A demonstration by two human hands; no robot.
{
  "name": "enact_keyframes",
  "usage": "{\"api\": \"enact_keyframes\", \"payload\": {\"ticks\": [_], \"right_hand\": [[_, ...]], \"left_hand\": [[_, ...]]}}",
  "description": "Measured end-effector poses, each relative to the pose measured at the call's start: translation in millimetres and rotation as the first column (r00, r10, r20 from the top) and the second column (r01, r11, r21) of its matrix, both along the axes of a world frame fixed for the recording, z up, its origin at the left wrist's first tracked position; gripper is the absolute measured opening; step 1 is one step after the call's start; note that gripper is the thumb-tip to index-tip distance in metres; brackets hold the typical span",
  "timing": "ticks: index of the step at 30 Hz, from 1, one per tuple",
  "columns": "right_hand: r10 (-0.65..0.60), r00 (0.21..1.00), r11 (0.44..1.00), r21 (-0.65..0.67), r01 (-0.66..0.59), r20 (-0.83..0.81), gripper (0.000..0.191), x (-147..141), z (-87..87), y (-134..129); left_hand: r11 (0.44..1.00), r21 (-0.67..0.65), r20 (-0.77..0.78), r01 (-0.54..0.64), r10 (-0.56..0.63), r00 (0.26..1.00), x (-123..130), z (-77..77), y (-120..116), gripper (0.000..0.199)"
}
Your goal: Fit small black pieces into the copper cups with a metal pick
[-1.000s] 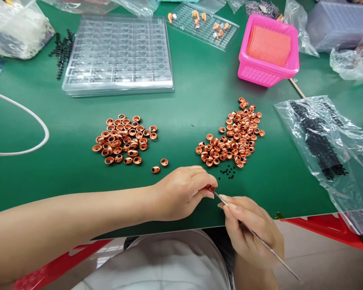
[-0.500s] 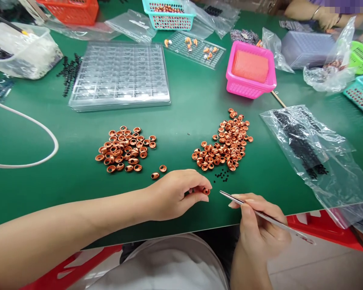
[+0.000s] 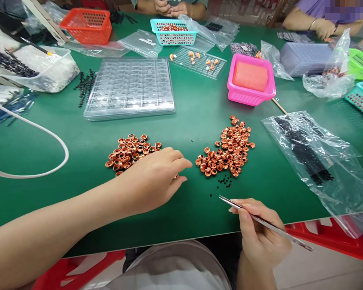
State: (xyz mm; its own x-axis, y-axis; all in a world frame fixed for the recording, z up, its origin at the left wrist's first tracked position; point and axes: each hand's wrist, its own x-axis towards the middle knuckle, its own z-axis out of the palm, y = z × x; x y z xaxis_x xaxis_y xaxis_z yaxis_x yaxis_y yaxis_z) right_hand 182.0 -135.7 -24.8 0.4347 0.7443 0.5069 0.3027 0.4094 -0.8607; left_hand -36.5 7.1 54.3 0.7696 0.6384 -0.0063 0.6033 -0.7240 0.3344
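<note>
My left hand (image 3: 157, 177) is open over the green table, thumb and fingers apart, beside the left pile of copper-coloured rings (image 3: 127, 150); a bit of a copper piece shows behind its fingers. My right hand (image 3: 258, 229) is closed on silver tweezers (image 3: 269, 224), their tips pointing left. A larger pile of copper-coloured rings (image 3: 230, 151) lies right of centre. Just below it are small black dots (image 3: 225, 181), with a single black dot (image 3: 211, 195) near the tweezer tips.
Clear plastic trays (image 3: 131, 88) lie at the back left, and a pink basket (image 3: 251, 96) with a red block stands at the back right. A bag of black parts (image 3: 305, 149) lies right. Co-workers' hands (image 3: 171, 8) show across the table.
My left hand has moved left toward the left pile, its fingers have parted, and the copper ring is no longer between its fingertips. One black dot now lies apart. The view has shifted slightly.
</note>
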Motion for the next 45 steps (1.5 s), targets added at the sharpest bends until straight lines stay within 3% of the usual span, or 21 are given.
{"api": "enact_keyframes", "payload": {"ticks": [4,10,15,20,26,32,45], "right_hand": [[-0.001,1.000,1.000,-0.004,0.001,0.028,0.030,0.5,0.5,0.6],[0.019,0.999,0.999,0.028,-0.021,0.051,0.031,0.6,-0.4,1.3],[0.016,0.998,0.999,0.032,-0.019,0.063,0.032,-0.4,0.3,0.9],[0.040,0.998,0.999,0.005,-0.040,0.054,0.031,0.1,1.7,-1.3],[0.022,0.997,1.000,0.008,-0.023,0.073,0.028,2.0,0.7,-0.4],[-0.001,0.998,1.000,0.022,0.000,0.066,0.027,2.0,1.6,0.2],[-0.011,0.997,1.000,0.011,0.010,0.072,0.028,1.5,2.2,2.3]], "left_hand": [[0.999,-0.016,0.202,0.043,-0.039,0.979,24.5,-21.8,-3.5,0.017],[0.994,0.064,0.211,0.093,-0.105,0.972,39.7,-44.8,-5.1,0.016],[0.996,0.026,0.183,0.082,-0.085,0.979,37.4,-37.4,-9.2,0.017],[0.983,-0.147,0.116,0.109,-0.092,0.989,31.4,-23.4,-23.0,0.010],[0.955,-0.278,0.092,0.108,-0.086,0.992,24.2,-23.4,-23.7,0.002],[0.952,-0.299,0.066,0.069,-0.052,0.996,24.6,-21.5,-17.7,0.013],[0.947,-0.288,0.100,0.139,-0.115,0.988,21.7,-27.4,-16.2,0.013]]}}
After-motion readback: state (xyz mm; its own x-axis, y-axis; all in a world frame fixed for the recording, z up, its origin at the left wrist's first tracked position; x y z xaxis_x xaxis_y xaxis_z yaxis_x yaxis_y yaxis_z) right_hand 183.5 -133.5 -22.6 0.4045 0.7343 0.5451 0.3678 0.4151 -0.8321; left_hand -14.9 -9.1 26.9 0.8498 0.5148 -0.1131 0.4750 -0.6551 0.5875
